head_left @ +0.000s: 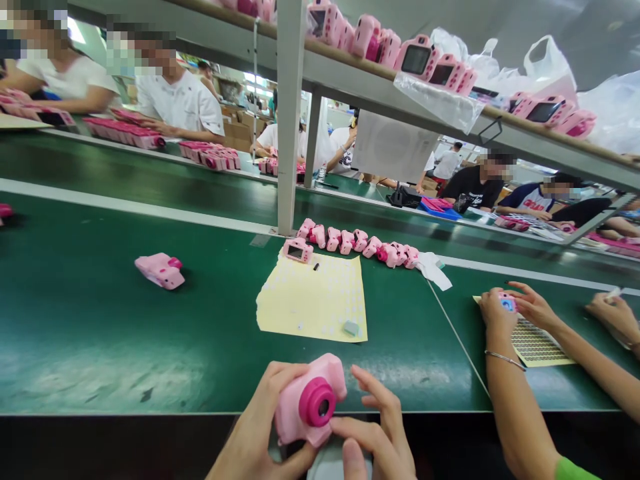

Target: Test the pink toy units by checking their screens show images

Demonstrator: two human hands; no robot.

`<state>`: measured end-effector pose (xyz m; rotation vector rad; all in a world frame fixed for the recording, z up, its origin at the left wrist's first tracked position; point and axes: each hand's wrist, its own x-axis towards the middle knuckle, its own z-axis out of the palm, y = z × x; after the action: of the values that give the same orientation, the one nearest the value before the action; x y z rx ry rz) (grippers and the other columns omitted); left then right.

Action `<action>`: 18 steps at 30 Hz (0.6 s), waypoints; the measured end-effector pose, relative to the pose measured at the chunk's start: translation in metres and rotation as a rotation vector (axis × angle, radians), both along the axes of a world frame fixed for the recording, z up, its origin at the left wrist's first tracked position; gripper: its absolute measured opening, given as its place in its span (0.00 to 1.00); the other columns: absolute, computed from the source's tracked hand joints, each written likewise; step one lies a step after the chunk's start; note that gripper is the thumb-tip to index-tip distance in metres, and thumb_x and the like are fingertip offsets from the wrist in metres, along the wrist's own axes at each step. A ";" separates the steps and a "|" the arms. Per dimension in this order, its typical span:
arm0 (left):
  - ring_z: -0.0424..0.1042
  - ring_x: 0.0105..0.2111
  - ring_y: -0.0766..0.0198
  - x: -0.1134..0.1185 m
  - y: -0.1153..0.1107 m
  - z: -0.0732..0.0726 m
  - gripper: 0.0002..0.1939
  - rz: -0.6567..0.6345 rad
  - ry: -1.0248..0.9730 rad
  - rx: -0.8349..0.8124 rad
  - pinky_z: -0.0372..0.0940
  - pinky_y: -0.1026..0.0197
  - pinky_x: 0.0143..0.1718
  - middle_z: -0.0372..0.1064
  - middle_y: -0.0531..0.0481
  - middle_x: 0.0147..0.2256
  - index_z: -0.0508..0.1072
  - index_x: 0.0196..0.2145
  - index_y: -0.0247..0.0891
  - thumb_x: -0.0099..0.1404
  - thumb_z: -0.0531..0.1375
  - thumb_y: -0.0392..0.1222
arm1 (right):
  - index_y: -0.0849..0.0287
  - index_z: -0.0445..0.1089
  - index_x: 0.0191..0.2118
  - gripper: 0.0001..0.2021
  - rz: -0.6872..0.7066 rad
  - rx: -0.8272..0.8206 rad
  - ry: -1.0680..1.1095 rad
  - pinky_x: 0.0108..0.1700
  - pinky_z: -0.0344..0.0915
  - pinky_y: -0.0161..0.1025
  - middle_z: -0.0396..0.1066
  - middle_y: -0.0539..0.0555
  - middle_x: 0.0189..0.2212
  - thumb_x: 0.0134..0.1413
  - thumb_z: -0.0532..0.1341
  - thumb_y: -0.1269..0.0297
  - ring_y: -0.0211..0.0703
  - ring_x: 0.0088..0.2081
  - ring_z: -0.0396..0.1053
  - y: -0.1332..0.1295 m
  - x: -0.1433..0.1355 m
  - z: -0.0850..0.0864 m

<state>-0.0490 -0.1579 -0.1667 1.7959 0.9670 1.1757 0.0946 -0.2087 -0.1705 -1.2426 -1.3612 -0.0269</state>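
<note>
Gripping rounded pink plastic camera (291, 407) at near edge of green surface (215, 347) with left fingers (273, 387), poising right fingers (357, 433) unclenched by round magenta lens (317, 402); likely light, stiff, smooth; best held by sides.

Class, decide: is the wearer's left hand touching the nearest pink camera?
Touching. The head view shows the left hand wrapped around one side of the pink camera, with no gap between them there.
</note>
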 end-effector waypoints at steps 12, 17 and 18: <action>0.77 0.39 0.61 -0.007 0.005 -0.035 0.24 0.050 0.352 0.366 0.74 0.65 0.39 0.66 0.47 0.47 0.61 0.66 0.45 0.75 0.56 0.40 | 0.50 0.74 0.50 0.10 0.033 -0.169 -0.002 0.36 0.72 0.38 0.74 0.49 0.33 0.68 0.58 0.61 0.41 0.31 0.73 0.012 0.000 -0.003; 0.75 0.35 0.61 -0.007 0.002 -0.033 0.21 0.101 0.462 0.501 0.73 0.64 0.38 0.66 0.46 0.43 0.61 0.67 0.40 0.79 0.50 0.37 | 0.50 0.72 0.46 0.07 0.051 -0.176 -0.015 0.37 0.73 0.29 0.78 0.47 0.33 0.70 0.57 0.61 0.37 0.33 0.79 0.018 0.001 -0.007; 0.74 0.35 0.61 -0.007 0.002 -0.033 0.22 0.109 0.481 0.525 0.72 0.64 0.38 0.66 0.46 0.43 0.61 0.67 0.39 0.79 0.49 0.36 | 0.50 0.71 0.46 0.06 0.062 -0.173 0.006 0.38 0.73 0.28 0.78 0.47 0.35 0.70 0.57 0.62 0.36 0.34 0.79 0.019 0.001 -0.010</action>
<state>-0.0559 -0.1558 -0.1992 2.5547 1.1004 1.1591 0.0961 -0.1896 -0.1805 -1.3419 -1.4193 0.1410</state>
